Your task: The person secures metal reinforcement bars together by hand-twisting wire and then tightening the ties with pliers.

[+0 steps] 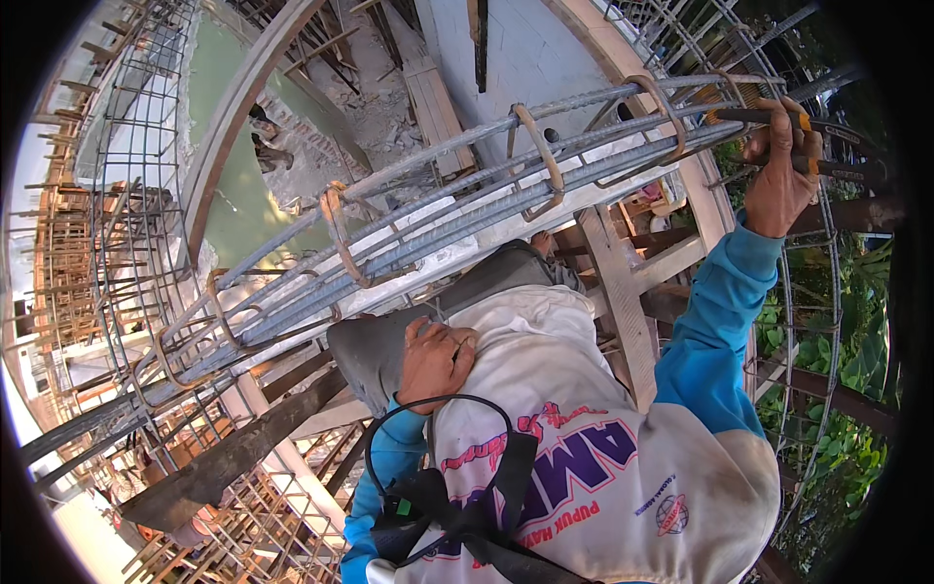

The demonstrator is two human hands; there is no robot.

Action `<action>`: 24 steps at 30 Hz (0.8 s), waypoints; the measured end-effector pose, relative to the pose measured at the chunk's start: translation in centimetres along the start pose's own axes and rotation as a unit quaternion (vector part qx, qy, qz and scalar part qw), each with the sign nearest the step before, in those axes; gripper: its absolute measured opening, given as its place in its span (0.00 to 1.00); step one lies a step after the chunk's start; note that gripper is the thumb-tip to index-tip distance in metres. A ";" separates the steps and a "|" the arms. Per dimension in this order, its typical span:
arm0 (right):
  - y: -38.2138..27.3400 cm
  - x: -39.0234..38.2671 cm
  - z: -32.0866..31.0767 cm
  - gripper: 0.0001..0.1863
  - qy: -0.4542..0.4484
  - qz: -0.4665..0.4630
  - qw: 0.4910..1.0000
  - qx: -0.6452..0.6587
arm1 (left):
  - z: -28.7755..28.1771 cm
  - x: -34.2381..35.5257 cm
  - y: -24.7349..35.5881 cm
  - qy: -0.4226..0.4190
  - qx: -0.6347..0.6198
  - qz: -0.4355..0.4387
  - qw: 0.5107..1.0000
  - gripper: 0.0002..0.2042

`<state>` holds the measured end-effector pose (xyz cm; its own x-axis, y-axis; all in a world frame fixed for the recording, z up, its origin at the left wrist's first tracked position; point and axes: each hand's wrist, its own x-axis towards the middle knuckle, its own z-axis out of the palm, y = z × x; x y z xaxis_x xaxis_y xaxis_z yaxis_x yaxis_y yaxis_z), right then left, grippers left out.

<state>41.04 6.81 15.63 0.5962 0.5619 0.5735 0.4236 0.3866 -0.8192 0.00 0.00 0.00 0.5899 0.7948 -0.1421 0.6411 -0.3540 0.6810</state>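
Along a curved cage of rebar [593, 172] with rusty bent stirrups [342, 234], my right hand [783, 170] grips a tool with black and orange handles [804, 122] at the upper right, beside the bars. What the tool's far end touches is too small to tell. My left hand [436, 360] rests with curled fingers on the dark grey trousers [375, 346] at my lap, below the cage; whether it holds anything is unclear. A black strap [516, 487] hangs over my white printed shirt.
Timber beams [613, 302] and scaffolding lie below me. Steel mesh [136, 195] stands at the left, a curved timber form [233, 117] beyond the cage. A person [272, 146] is down by the green wall. Leafy plants [851, 360] show at the right.
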 end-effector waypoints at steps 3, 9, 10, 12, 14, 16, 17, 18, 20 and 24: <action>1.9 0.3 1.0 0.16 0.016 0.032 0.998 -0.053 | -2.8 0.4 -0.7 0.015 0.068 0.034 0.997 0.09; 7.3 -0.5 0.2 0.13 0.063 -0.079 0.968 -0.229 | -2.7 1.5 -0.8 -0.127 0.067 0.046 0.989 0.10; 8.1 -1.0 -0.1 0.13 0.080 -0.058 0.974 -0.205 | -2.5 1.7 -0.7 -0.122 0.067 0.046 0.989 0.10; 8.9 -2.1 0.2 0.15 0.113 -0.020 0.984 -0.138 | -2.5 2.1 -0.5 -0.122 0.070 0.041 0.989 0.10; 8.6 -3.2 1.2 0.16 0.126 0.014 0.985 -0.121 | -1.8 2.2 -0.4 -0.116 0.065 0.052 0.990 0.10; 9.0 -3.6 1.3 0.20 0.123 -0.014 0.980 -0.156 | -1.8 2.4 -0.2 -0.111 0.048 0.041 0.992 0.09; 8.9 -3.6 1.1 0.21 0.123 -0.014 0.982 -0.143 | -1.8 2.8 -0.1 -0.114 0.051 0.049 0.991 0.09; 8.6 -3.9 0.9 0.21 0.127 -0.015 0.981 -0.144 | -1.8 2.8 -0.1 -0.100 0.042 0.053 0.993 0.09; 7.8 -4.2 0.6 0.23 0.085 0.038 0.993 -0.075 | -1.9 3.2 0.1 -0.086 0.034 0.058 0.994 0.09; 8.6 -4.7 0.1 0.24 0.031 -0.008 0.998 -0.053 | -1.7 3.5 0.2 -0.090 0.031 0.071 0.993 0.09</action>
<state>41.80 7.54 5.88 0.6285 0.5091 0.5881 0.5010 0.3135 -0.8067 1.33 3.57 0.88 0.7511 0.6356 -0.1785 0.5709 -0.4896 0.6590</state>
